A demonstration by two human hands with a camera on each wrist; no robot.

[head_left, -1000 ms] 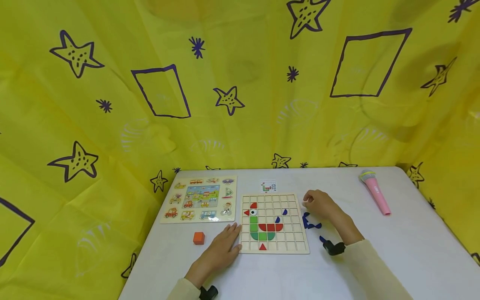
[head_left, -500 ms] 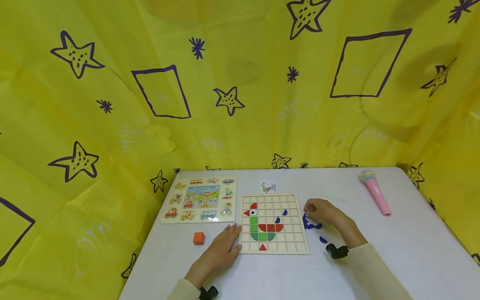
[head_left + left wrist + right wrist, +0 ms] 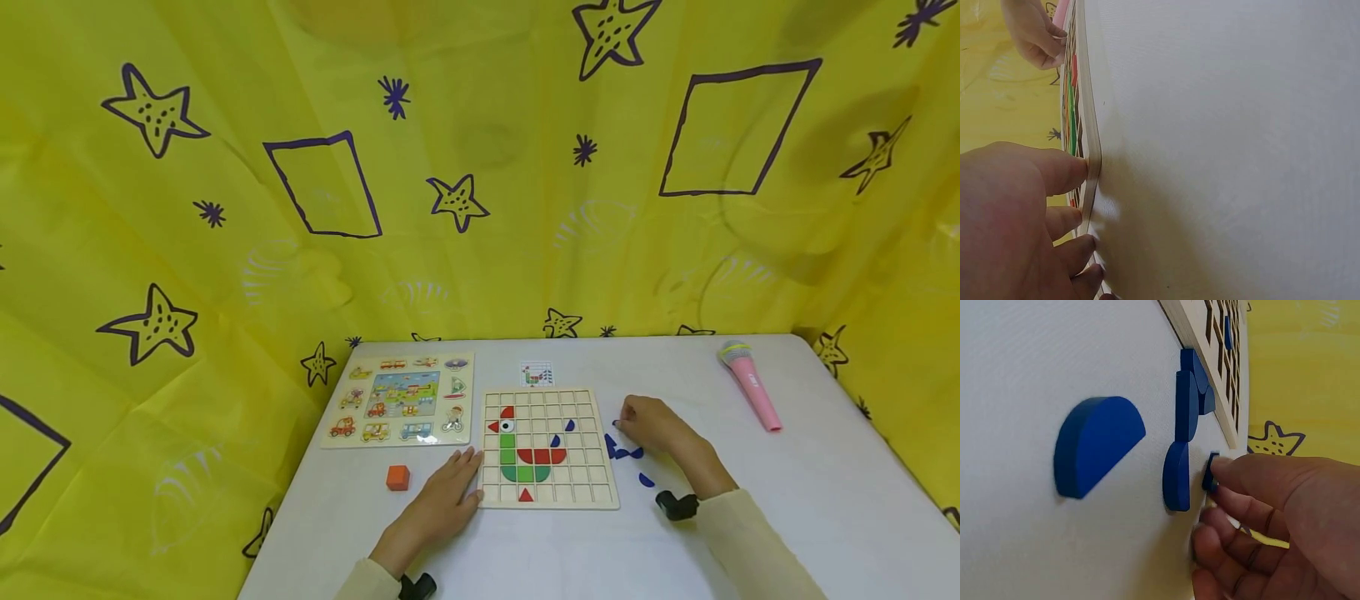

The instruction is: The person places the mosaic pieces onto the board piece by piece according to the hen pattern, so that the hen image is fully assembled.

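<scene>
The wooden grid board (image 3: 585, 483) lies flat on the table, with red, green and blue pieces and an eye tile forming a bird. My left hand (image 3: 444, 493) rests at its left edge; in the left wrist view the thumb and fingers (image 3: 1066, 169) touch the board's side. To the right of the board, my right hand (image 3: 651, 423) pinches a blue piece (image 3: 1211, 470) between thumb and index finger, partly covered by the thumb. Beside it lie several blue half-round pieces (image 3: 1177, 478), some touching each other. One blue half-round piece (image 3: 647, 480) sits apart, nearer the front.
A small pattern card (image 3: 537, 373) is behind the board. At the left are a vehicle picture puzzle (image 3: 480, 358) and an orange cube (image 3: 398, 477). A pink toy microphone (image 3: 753, 387) lies at the right. Yellow curtain (image 3: 480, 275) surrounds the table.
My right hand has come down and nearer to the blue pieces, then drawn slightly right with one piece pinched. My left hand has stayed at the board's edge.
</scene>
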